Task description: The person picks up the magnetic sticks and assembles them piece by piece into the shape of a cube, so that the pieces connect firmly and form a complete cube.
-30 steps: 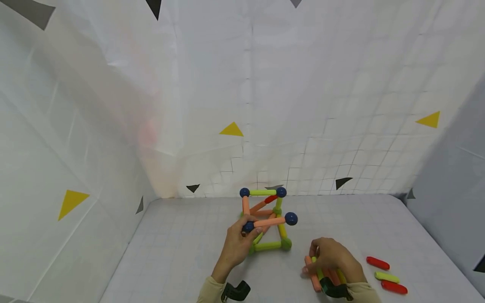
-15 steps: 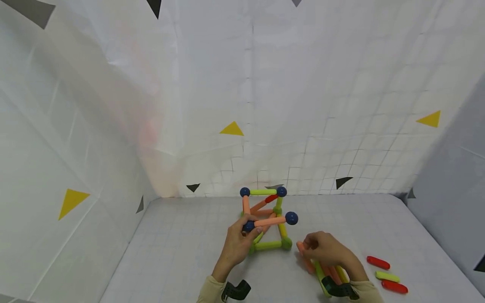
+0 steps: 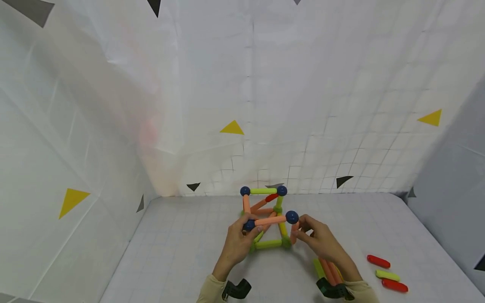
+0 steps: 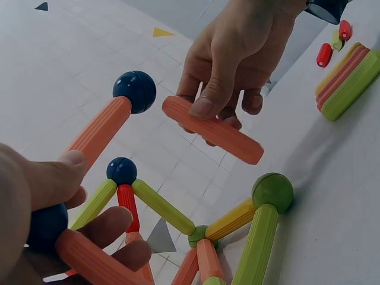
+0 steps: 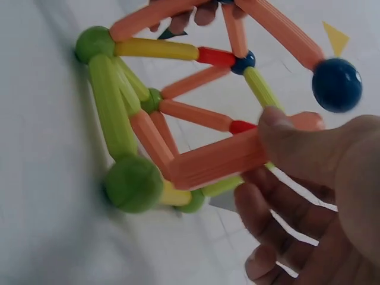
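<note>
A frame of sticks and balls, with green balls at the bottom and dark blue balls on top, stands mid-table. My left hand (image 3: 235,244) grips a blue ball (image 3: 249,225) at its near left top corner. From there an orange stick (image 3: 270,221) runs right to another blue ball (image 3: 292,217). Between thumb and fingers, my right hand (image 3: 322,240) pinches a loose orange stick (image 4: 222,133). In the right wrist view that stick slants below the end blue ball (image 5: 337,85), with its far end near the front green ball (image 5: 133,184). A gap shows between stick and blue ball in the left wrist view.
Beside the right forearm lies a row of lime, orange and yellow sticks (image 3: 329,269). Farther right are a red stick (image 3: 379,261), a lime stick (image 3: 387,275) and a second red stick (image 3: 395,286). White sheeting (image 3: 303,105) encloses the table's back and sides.
My right hand has picked an orange stick out of the row and carried it left and forward to the frame's right side. The left hand has kept its hold.
</note>
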A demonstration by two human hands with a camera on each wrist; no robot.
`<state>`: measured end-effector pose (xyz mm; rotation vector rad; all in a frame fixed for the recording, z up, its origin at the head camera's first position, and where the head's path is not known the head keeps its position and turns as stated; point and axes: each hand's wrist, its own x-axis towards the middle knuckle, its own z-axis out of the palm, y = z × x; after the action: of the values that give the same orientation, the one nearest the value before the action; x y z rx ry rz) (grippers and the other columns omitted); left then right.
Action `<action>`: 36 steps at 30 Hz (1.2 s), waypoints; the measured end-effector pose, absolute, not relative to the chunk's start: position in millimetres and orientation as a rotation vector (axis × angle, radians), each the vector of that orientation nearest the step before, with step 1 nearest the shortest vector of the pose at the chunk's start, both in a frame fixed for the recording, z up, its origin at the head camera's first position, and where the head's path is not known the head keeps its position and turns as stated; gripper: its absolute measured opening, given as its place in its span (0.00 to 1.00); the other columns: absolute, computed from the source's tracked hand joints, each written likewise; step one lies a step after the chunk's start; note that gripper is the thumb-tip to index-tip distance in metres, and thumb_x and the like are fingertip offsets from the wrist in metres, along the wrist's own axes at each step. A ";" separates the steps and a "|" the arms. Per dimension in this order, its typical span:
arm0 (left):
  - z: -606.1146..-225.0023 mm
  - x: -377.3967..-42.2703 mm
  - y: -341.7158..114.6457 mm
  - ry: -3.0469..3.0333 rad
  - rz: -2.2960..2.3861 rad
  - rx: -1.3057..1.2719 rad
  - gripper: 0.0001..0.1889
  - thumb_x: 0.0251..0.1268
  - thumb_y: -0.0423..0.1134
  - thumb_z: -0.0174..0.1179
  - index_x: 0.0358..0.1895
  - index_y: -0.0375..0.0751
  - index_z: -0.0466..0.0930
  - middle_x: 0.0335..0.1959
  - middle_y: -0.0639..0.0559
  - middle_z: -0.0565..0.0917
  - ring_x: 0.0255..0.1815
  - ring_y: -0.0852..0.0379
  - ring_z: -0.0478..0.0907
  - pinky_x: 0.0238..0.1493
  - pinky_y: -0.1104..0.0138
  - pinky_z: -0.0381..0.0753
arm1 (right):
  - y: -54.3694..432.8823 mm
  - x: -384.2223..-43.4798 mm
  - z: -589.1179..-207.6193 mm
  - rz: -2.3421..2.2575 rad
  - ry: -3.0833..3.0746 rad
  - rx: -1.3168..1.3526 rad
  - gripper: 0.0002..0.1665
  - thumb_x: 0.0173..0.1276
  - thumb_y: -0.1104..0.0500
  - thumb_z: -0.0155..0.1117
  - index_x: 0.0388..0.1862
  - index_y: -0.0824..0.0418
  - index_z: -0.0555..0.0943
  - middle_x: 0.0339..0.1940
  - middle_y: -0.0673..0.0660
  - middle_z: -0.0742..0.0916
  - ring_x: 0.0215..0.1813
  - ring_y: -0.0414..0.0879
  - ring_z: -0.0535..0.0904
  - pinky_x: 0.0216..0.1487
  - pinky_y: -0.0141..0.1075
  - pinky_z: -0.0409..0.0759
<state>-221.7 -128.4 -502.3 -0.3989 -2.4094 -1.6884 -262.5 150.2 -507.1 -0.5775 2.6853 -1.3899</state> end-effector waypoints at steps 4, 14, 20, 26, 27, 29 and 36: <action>-503.5 -222.3 -128.4 -2.411 -1.670 -0.389 0.08 0.77 0.44 0.65 0.54 0.51 0.83 0.46 0.50 0.86 0.37 0.59 0.75 0.37 0.68 0.76 | 141.2 -263.0 -510.0 -1.418 2.698 -0.541 0.10 0.76 0.58 0.70 0.52 0.56 0.80 0.43 0.50 0.90 0.46 0.42 0.83 0.41 0.33 0.80; -504.7 -222.6 -127.6 -2.420 -1.579 -0.436 0.09 0.77 0.46 0.65 0.53 0.50 0.82 0.40 0.51 0.85 0.33 0.62 0.74 0.35 0.70 0.75 | 135.5 -263.2 -519.7 -1.406 2.711 -0.581 0.14 0.77 0.62 0.67 0.58 0.57 0.80 0.46 0.52 0.91 0.52 0.49 0.86 0.41 0.33 0.81; -504.3 -221.5 -128.3 -2.431 -1.531 -0.450 0.12 0.78 0.50 0.63 0.54 0.49 0.81 0.31 0.56 0.77 0.27 0.65 0.68 0.31 0.72 0.69 | 133.5 -261.8 -518.0 -1.412 2.712 -0.572 0.13 0.77 0.62 0.68 0.57 0.57 0.80 0.45 0.51 0.90 0.49 0.45 0.85 0.40 0.33 0.79; -504.7 -221.0 -128.7 -2.463 -1.501 -0.432 0.10 0.78 0.46 0.65 0.54 0.50 0.80 0.30 0.59 0.75 0.28 0.65 0.68 0.31 0.72 0.69 | 132.4 -263.4 -525.0 -1.417 2.673 -0.606 0.17 0.72 0.60 0.74 0.55 0.60 0.81 0.42 0.52 0.89 0.47 0.46 0.84 0.38 0.32 0.79; -504.8 -221.1 -128.8 -2.468 -1.493 -0.432 0.10 0.78 0.46 0.64 0.54 0.50 0.80 0.30 0.59 0.75 0.27 0.65 0.68 0.31 0.72 0.69 | 132.2 -264.6 -528.3 -1.409 2.668 -0.627 0.18 0.70 0.59 0.75 0.55 0.60 0.81 0.42 0.52 0.89 0.47 0.47 0.85 0.38 0.32 0.80; -504.7 -221.3 -129.1 -2.478 -1.481 -0.429 0.10 0.78 0.47 0.64 0.55 0.51 0.80 0.29 0.59 0.74 0.27 0.65 0.68 0.31 0.72 0.68 | 131.7 -267.2 -535.9 -1.379 2.664 -0.683 0.18 0.68 0.60 0.77 0.53 0.61 0.82 0.43 0.53 0.90 0.47 0.47 0.85 0.37 0.32 0.80; -503.7 -221.3 -130.7 -2.508 -1.450 -0.436 0.15 0.78 0.56 0.62 0.56 0.52 0.79 0.30 0.60 0.74 0.28 0.62 0.69 0.32 0.71 0.68 | 127.6 -271.7 -552.0 -1.310 2.755 -0.747 0.14 0.64 0.64 0.79 0.44 0.55 0.83 0.43 0.50 0.90 0.45 0.42 0.84 0.37 0.32 0.80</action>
<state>-221.3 -130.7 -503.7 -0.4360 -2.5083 -1.4496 -271.7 127.6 -552.0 -0.7467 2.7549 -1.3095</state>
